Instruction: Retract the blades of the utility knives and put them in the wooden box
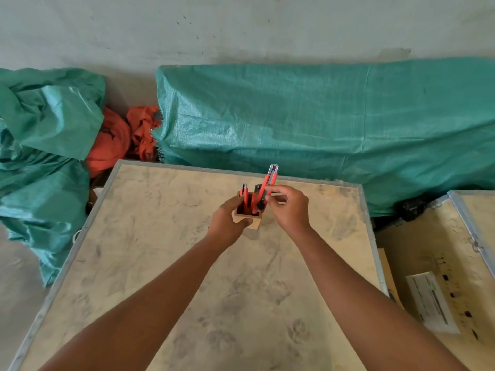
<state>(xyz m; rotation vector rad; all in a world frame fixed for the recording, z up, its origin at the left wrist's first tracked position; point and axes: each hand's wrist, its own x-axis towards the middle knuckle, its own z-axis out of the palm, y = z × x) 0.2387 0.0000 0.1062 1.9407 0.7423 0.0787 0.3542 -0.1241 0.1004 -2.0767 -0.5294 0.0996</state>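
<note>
Both forearms reach forward over the dusty surface (166,263). The left hand (230,220) wraps around the side of the small wooden box (255,222), steadying it where it stands, with two red knives (245,196) upright inside. The right hand (290,210) pinches a third red knife (267,187) between thumb and fingertips, tilted, its lower end at the box's opening.

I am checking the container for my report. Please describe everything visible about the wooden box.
The wooden box is a small, tall, open-topped holder of light plain wood with a square mouth. It stands upright on the dusty table, near its far edge. The left hand wraps its left side and front. Two red utility knives stand inside; the right hand holds a third knife at its mouth.
</note>
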